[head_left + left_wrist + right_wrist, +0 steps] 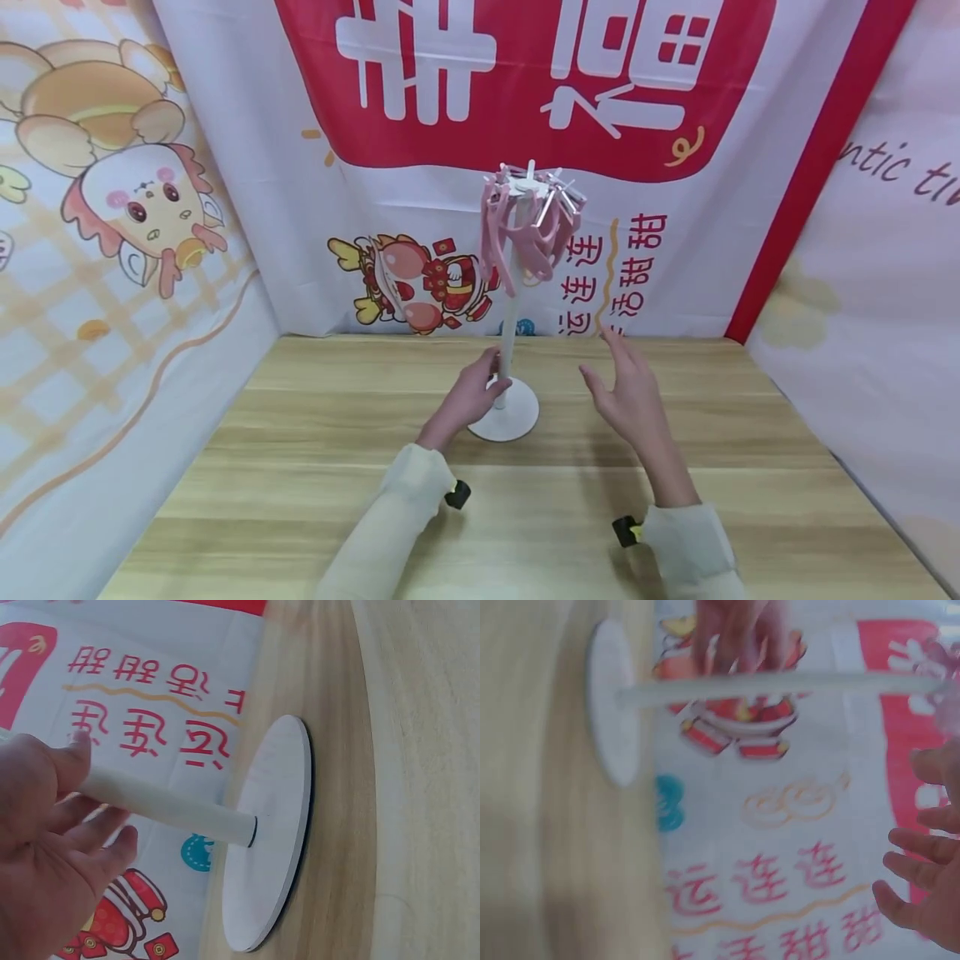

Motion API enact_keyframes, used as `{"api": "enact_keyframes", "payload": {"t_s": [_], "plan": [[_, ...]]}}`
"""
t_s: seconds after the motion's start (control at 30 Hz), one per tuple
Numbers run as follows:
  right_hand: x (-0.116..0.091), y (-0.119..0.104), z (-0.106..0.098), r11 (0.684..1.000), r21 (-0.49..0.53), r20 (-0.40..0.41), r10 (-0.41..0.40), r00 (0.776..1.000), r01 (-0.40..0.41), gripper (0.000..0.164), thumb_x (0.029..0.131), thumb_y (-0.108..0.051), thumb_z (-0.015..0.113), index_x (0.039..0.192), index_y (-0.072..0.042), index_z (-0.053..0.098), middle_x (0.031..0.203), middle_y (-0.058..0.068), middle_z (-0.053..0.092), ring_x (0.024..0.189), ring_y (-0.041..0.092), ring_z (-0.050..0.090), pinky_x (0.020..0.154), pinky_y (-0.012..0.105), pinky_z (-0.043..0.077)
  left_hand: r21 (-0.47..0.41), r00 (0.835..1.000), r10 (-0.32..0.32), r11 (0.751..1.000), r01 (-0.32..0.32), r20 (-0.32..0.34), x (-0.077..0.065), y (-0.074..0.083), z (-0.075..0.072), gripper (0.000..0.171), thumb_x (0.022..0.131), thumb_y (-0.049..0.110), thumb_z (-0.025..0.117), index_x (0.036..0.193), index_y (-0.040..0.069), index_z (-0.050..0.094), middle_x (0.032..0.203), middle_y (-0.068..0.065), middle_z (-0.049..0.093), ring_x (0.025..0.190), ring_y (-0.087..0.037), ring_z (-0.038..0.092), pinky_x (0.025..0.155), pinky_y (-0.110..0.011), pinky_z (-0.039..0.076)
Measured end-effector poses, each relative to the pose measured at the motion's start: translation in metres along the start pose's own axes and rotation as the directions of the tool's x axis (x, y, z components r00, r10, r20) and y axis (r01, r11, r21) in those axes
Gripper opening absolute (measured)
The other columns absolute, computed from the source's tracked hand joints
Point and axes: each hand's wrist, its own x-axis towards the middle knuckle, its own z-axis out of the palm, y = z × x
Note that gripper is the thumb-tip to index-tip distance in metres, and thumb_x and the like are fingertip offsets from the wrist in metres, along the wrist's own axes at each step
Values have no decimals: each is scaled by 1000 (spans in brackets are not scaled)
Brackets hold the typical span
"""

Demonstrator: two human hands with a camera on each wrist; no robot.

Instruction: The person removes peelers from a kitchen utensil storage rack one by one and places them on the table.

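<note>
A white stand with a round base (504, 410) and slim pole (510, 325) stands upright on the wooden table. Several pink, strap-like loops (528, 237) hang from the white prongs (530, 185) at its top; their exact kind is unclear. My left hand (472, 392) is at the lower pole, thumb across one side and loosely bent fingers (105, 851) on the other, not closed tightly around it. To the right of the pole, my right hand (630, 400) hovers with fingers spread and nothing in it. In the right wrist view, its fingertips (900, 904) point toward the stand.
Behind the table (315, 400) hangs a white and red cloth with printed characters and a cartoon figure (427, 283). Patterned cloths form side walls at left (135, 217) and right (847, 317). A small black device (457, 494) sits at each wrist.
</note>
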Motion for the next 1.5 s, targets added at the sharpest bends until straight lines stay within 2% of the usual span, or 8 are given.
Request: {"api": "enact_keyframes", "payload": {"t_s": [0.23,0.37,0.5,0.67,0.8,1.03,1.3,1.5], "plan": [[29,-44,-15,979,135,-122,-134,983,151,54,91,-12,73,140,-3,53,131,19,63,119,34,60,95,50,54,-44,999,21,999,-23,-45,11,5,3,23,103,12,53,125,6,53,117,-11,66,118,-28,64,101,-49,54],[44,-66,-22,959,185,-154,-188,970,215,51,90,-12,73,137,-4,56,131,16,63,121,31,60,94,48,56,-11,996,3,1000,-4,-95,16,8,5,14,103,10,52,115,5,58,107,-10,69,111,-28,66,102,-50,53],[59,-81,-26,951,197,-178,-203,963,237,48,90,-11,74,134,-2,57,131,16,63,121,30,60,94,45,56,32,993,-1,999,4,-121,19,9,8,8,101,6,54,106,5,60,98,-9,70,103,-27,68,101,-51,53],[75,-95,-24,952,210,-190,-183,965,222,44,90,-11,73,131,-1,59,128,15,66,120,29,61,96,43,56,21,994,-23,999,25,-106,20,11,5,6,100,7,56,101,8,62,95,-7,70,101,-25,67,101,-52,53],[84,-102,-21,949,262,-191,-125,974,174,36,92,-12,72,124,0,63,120,16,70,110,28,67,94,40,57,20,995,-44,999,46,-89,19,14,4,5,100,8,58,100,8,62,94,-5,69,101,-24,66,102,-53,52],[93,-114,-16,911,393,-172,-58,983,123,32,92,-13,72,120,0,65,115,16,71,103,27,72,92,37,59,39,995,-62,997,65,-80,17,18,2,4,99,8,59,99,8,63,94,-5,69,101,-25,66,102,-54,52],[95,-122,-15,878,472,-151,-4,989,76,30,96,-16,67,122,-2,66,109,14,72,89,21,69,79,17,57,36,994,-87,995,90,-62,18,18,1,3,98,8,60,100,8,63,94,-5,69,101,-25,67,102,-54,52],[91,-125,-18,870,474,-225,-31,974,137,26,97,-11,63,119,3,65,102,18,70,75,16,57,64,12,48,22,995,-85,996,87,-57,19,16,0,3,98,7,60,99,9,63,94,-4,69,101,-24,67,102,-53,52]]}}
